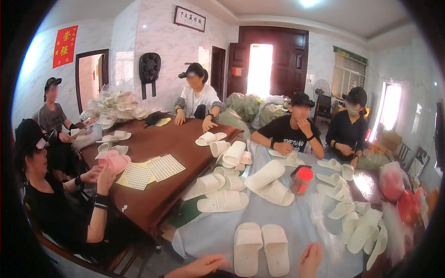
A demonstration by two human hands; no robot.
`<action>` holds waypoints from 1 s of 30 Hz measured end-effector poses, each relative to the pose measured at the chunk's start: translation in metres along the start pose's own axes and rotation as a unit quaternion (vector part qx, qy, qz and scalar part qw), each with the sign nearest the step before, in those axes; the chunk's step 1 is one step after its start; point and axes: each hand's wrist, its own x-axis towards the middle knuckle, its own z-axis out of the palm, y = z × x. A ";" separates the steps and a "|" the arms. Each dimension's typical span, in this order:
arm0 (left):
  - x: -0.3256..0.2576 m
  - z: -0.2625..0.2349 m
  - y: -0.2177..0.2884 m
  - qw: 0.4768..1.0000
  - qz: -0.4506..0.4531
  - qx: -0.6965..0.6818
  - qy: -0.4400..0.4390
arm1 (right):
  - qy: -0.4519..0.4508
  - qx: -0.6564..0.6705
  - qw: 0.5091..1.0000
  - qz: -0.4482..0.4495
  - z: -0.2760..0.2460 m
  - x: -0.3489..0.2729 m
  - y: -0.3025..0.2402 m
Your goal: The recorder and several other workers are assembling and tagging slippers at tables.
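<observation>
Two white slippers (261, 248), flat, open-toed and of soft cloth-like stuff, are laid side by side on the pale blue plastic table cover (208, 231) at six o'clock. The left hand (202, 266) is seen at seven o'clock just beside the left slipper, fingers stretched loosely and holding nothing. The right hand (311, 259) is raised at five o'clock just beside the right slipper, its fingers together and empty.

Further white slippers are scattered toward twelve o'clock and three o'clock; more than a dozen can be counted, an exact number cannot be told. One jar with a red lid (301, 180) is stood past the pair at one o'clock. Three sheets of small stickers (150, 170) are spread on the brown wooden table (157, 143) at ten o'clock. Five other people are seated around.
</observation>
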 end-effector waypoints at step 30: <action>0.152 -0.002 0.022 0.870 0.245 0.425 0.044 | -0.336 -0.178 0.886 0.267 0.057 -0.045 0.041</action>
